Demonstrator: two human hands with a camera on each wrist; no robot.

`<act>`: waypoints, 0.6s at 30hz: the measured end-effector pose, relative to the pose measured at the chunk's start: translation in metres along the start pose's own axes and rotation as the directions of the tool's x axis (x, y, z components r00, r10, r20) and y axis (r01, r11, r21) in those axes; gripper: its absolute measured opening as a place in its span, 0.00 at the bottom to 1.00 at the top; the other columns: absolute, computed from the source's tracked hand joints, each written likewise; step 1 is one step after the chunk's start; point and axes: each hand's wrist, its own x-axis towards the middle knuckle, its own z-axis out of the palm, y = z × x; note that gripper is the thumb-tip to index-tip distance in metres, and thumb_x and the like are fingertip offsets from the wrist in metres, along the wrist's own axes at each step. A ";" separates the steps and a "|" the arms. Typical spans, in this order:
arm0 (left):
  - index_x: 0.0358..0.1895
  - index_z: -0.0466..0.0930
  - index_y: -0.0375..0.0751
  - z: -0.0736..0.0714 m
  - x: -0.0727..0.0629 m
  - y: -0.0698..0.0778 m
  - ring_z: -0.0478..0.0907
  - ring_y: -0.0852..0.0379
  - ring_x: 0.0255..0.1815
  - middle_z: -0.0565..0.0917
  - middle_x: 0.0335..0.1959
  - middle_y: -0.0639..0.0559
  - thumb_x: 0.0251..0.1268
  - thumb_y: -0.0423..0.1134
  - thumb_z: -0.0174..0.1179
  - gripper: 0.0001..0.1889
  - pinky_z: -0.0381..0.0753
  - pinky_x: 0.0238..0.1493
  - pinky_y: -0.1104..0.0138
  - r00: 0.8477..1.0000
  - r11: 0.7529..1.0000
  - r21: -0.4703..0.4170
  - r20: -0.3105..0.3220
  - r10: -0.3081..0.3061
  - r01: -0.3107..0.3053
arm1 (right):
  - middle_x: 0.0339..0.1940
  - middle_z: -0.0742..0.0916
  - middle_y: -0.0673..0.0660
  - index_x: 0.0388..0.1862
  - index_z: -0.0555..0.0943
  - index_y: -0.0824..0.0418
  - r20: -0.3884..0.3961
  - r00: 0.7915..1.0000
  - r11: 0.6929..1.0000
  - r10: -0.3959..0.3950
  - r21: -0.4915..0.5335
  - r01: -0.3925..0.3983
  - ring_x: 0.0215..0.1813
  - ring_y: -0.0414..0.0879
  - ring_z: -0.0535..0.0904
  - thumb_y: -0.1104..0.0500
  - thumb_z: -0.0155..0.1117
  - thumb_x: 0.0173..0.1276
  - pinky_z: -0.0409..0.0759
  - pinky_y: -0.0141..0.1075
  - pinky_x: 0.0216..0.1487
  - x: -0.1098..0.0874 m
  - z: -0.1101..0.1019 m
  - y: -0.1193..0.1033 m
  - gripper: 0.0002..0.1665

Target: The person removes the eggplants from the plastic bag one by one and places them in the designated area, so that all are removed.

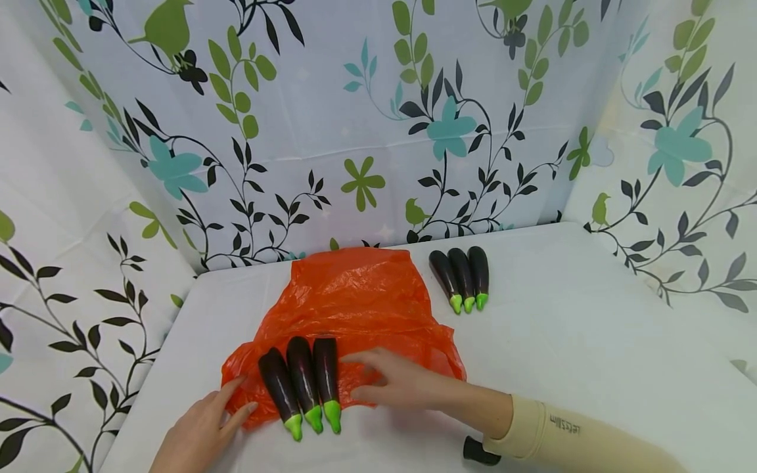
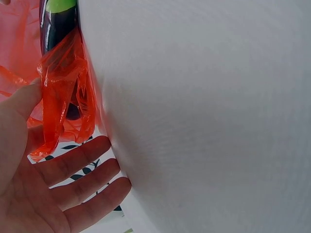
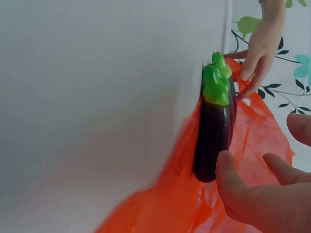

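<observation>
Three dark purple eggplants point(image 1: 303, 378) with green stem ends lie side by side on the near part of a crumpled orange plastic bag point(image 1: 361, 282). At the bag's left edge is the left hand point(image 1: 204, 420), its thumb and index finger apart and touching the film. In the left wrist view, a loose flap of the bag point(image 2: 63, 92) hangs over the index finger of the left hand point(image 2: 43, 174); the other fingers are straight. The right hand point(image 1: 390, 380) hovers over the bag beside the rightmost eggplant, fingers spread, holding nothing. In the right wrist view its thumb overlaps an eggplant point(image 3: 214, 136); contact is unclear.
Another three eggplants point(image 1: 460, 276) lie together on the white table point(image 1: 568, 315), right of the bag near the back edge. A dark object point(image 1: 481, 451) shows beneath the right sleeve. Patterned curtains point(image 1: 319, 118) with leaves and birds hang behind and at both sides.
</observation>
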 end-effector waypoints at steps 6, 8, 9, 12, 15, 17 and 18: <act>0.67 0.68 0.31 0.000 0.001 0.000 0.79 0.40 0.45 0.81 0.47 0.37 0.61 0.70 0.54 0.46 0.80 0.45 0.40 1.000 1.000 0.004 0.011 -0.004 0.004 | 0.54 0.77 0.51 0.70 0.71 0.43 0.028 0.998 0.998 0.057 -0.015 -0.057 0.47 0.39 0.74 0.49 0.64 0.70 0.79 0.32 0.44 0.009 0.010 0.001 0.30; 0.67 0.68 0.31 0.000 0.001 0.000 0.79 0.40 0.45 0.81 0.47 0.37 0.61 0.70 0.54 0.46 0.80 0.45 0.40 1.000 1.000 0.002 0.011 -0.003 0.003 | 0.55 0.77 0.50 0.69 0.71 0.41 0.034 0.997 0.997 0.073 -0.017 -0.073 0.47 0.38 0.74 0.49 0.64 0.69 0.79 0.33 0.45 0.011 0.013 0.001 0.29; 0.67 0.68 0.31 0.000 0.001 -0.001 0.79 0.40 0.45 0.81 0.47 0.36 0.61 0.70 0.54 0.45 0.80 0.45 0.40 1.000 1.000 0.000 0.010 -0.003 0.003 | 0.55 0.77 0.50 0.69 0.72 0.41 0.036 0.996 0.997 0.081 -0.019 -0.081 0.46 0.38 0.74 0.49 0.65 0.69 0.79 0.33 0.45 0.012 0.015 0.000 0.29; 0.67 0.68 0.31 0.000 0.001 -0.001 0.79 0.39 0.45 0.81 0.48 0.36 0.62 0.69 0.54 0.45 0.80 0.46 0.40 1.000 1.000 -0.004 0.008 -0.001 0.001 | 0.53 0.76 0.50 0.69 0.71 0.39 0.043 0.995 0.995 0.094 -0.027 -0.093 0.46 0.39 0.73 0.49 0.65 0.69 0.78 0.33 0.44 0.015 0.018 0.001 0.30; 0.67 0.68 0.31 0.000 0.000 -0.001 0.79 0.40 0.45 0.81 0.48 0.37 0.62 0.69 0.54 0.44 0.79 0.47 0.40 1.000 1.000 -0.004 0.001 0.001 -0.001 | 0.51 0.76 0.49 0.69 0.71 0.39 0.045 0.994 0.995 0.099 -0.029 -0.098 0.45 0.40 0.73 0.49 0.65 0.69 0.78 0.33 0.44 0.018 0.022 0.003 0.30; 0.66 0.68 0.31 0.000 0.000 -0.001 0.79 0.41 0.45 0.81 0.47 0.37 0.62 0.68 0.54 0.44 0.80 0.47 0.41 1.000 1.000 -0.001 -0.007 0.002 -0.002 | 0.50 0.76 0.48 0.69 0.71 0.38 0.044 0.993 0.994 0.106 -0.034 -0.105 0.45 0.40 0.73 0.49 0.65 0.69 0.78 0.33 0.44 0.019 0.023 0.005 0.30; 0.66 0.68 0.32 0.000 0.000 -0.001 0.79 0.41 0.44 0.81 0.47 0.38 0.63 0.68 0.54 0.44 0.80 0.47 0.41 1.000 1.000 0.000 -0.008 0.001 -0.001 | 0.50 0.76 0.48 0.69 0.71 0.37 0.045 0.993 0.994 0.108 -0.033 -0.106 0.45 0.40 0.72 0.49 0.65 0.69 0.78 0.34 0.44 0.020 0.024 0.006 0.30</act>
